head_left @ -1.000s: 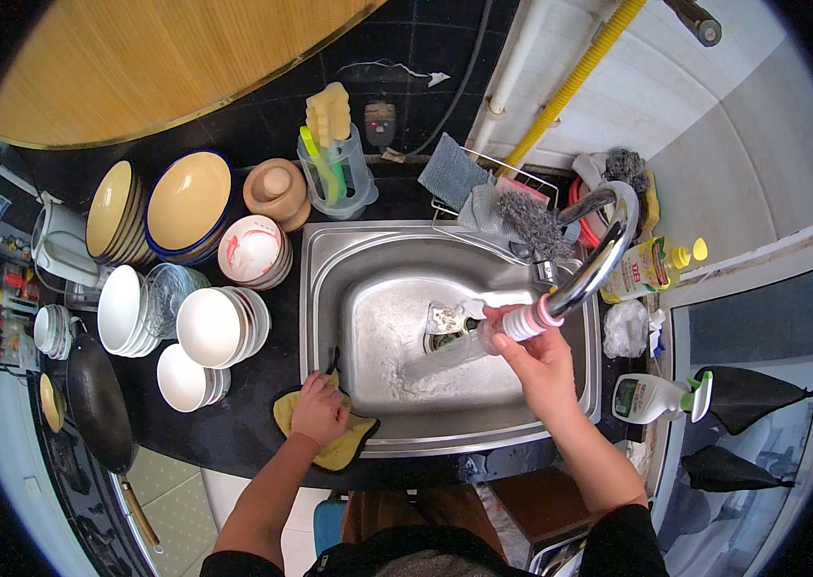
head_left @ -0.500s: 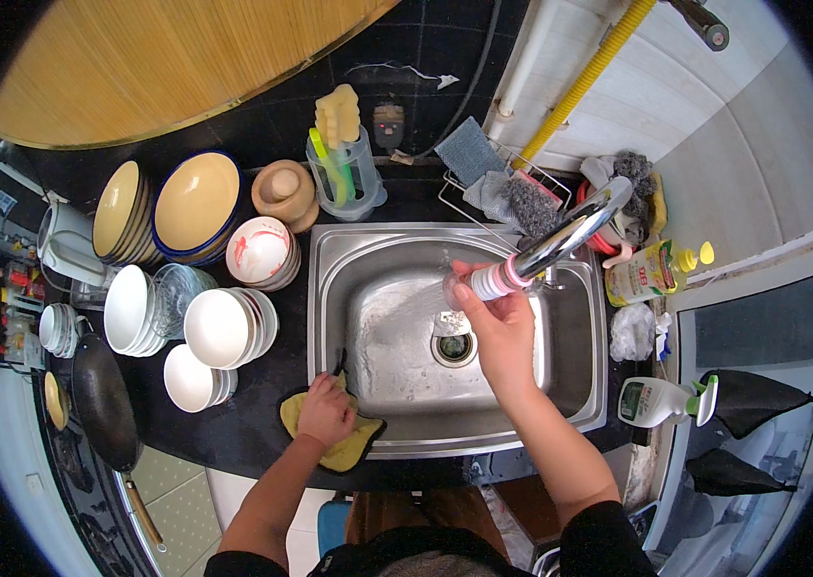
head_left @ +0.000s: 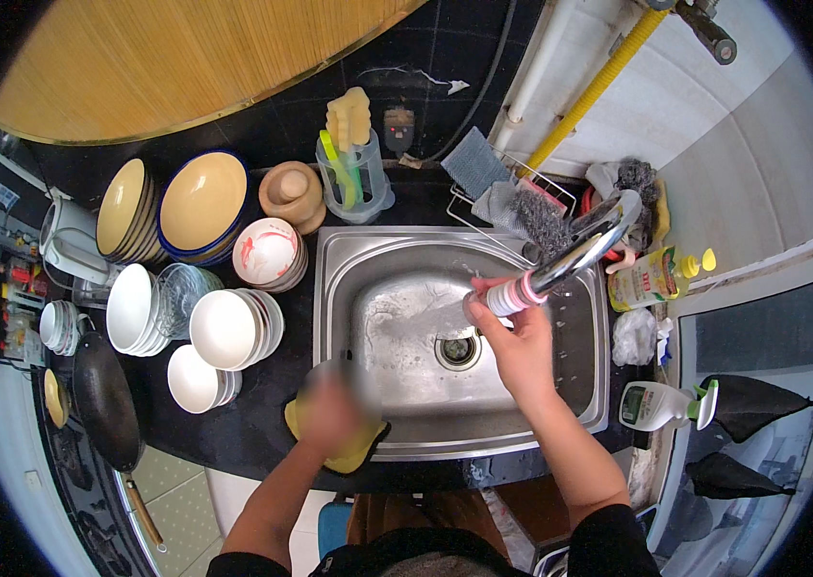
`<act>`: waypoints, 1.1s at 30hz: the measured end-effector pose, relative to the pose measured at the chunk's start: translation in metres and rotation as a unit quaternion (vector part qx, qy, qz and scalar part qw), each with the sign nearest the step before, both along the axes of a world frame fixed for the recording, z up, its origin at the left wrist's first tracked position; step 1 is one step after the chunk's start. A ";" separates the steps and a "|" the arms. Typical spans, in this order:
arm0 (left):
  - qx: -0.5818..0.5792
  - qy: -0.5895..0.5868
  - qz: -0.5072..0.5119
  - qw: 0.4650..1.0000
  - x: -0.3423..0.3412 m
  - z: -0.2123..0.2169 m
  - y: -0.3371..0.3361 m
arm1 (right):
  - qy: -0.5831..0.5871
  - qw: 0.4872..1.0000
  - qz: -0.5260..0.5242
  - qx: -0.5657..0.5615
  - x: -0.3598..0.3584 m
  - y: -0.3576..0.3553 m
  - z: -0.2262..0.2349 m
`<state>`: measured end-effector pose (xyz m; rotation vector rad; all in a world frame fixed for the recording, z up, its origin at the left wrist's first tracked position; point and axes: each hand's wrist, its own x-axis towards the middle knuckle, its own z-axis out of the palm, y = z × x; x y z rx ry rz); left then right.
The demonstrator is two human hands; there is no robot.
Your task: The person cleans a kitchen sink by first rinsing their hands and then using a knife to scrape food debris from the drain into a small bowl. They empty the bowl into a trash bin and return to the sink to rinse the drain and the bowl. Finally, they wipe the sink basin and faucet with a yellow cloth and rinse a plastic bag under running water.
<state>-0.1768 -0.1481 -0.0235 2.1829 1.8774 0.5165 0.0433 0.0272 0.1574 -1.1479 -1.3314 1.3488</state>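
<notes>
the right hand (head_left: 520,348) wraps its grip around the tap (head_left: 560,267) at its white nozzle end, over the steel sink (head_left: 397,279), above the drain. the left hand (head_left: 331,412), blurred, presses flat on a yellow cloth (head_left: 360,447) lying on the sink's front rim, fingers spread. white bowls (head_left: 224,329) stand stacked on the black tabletop (head_left: 243,433) just left of the sink.

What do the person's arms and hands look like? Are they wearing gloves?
No gloves. Both hands are bare: the left hand, which looks blurry, and the right hand. The forearms are bare too. Dark sleeves, black it seems, are pushed up near the elbows. No watch or rings show.
</notes>
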 end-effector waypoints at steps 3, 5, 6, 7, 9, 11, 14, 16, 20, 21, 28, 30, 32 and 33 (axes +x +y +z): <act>0.003 -0.004 0.011 1.000 -0.003 -0.016 -0.006 | -0.011 1.000 0.015 -0.024 0.011 -0.007 0.008; 0.005 -0.001 0.006 1.000 -0.001 -0.013 -0.003 | -0.024 0.999 0.032 -0.024 0.023 -0.010 0.008; 0.009 -0.002 0.009 1.000 0.001 -0.009 -0.001 | -0.024 0.998 0.038 -0.041 0.028 -0.011 0.010; 0.004 -0.006 0.005 1.000 0.002 -0.004 0.000 | -0.023 0.997 0.043 -0.059 0.033 -0.013 0.013; -0.014 -0.015 -0.012 1.000 0.006 0.021 0.006 | -0.015 0.996 0.054 -0.076 0.043 -0.018 0.015; -0.025 -0.020 -0.007 0.999 0.007 0.018 0.007 | -0.018 0.995 0.051 -0.079 0.052 -0.021 0.017; -0.029 -0.008 0.027 0.999 0.000 -0.014 -0.005 | -0.056 0.997 0.048 -0.038 0.059 -0.027 0.021; -0.046 0.009 0.022 0.999 0.000 -0.007 -0.005 | -0.097 0.994 0.047 -0.012 0.064 -0.028 0.022; -0.085 0.014 0.050 0.995 0.004 -0.003 -0.008 | -0.167 0.985 0.046 0.005 0.073 -0.028 0.028; -0.104 0.012 0.053 0.993 0.004 -0.003 -0.007 | -0.174 0.983 0.049 0.010 0.076 -0.028 0.028; -0.009 0.189 -0.104 0.976 -0.001 -0.006 -0.005 | -0.120 0.992 0.036 -0.002 0.082 -0.034 0.029; 0.013 0.208 -0.117 0.971 0.002 -0.001 -0.003 | -0.099 0.995 0.033 -0.004 0.089 -0.037 0.027; -0.001 0.162 -0.096 0.982 0.014 0.034 0.008 | -0.101 0.994 0.033 0.001 0.096 -0.039 0.031; -0.009 0.124 -0.075 0.989 0.023 0.058 0.017 | -0.082 0.996 0.024 -0.001 0.102 -0.041 0.027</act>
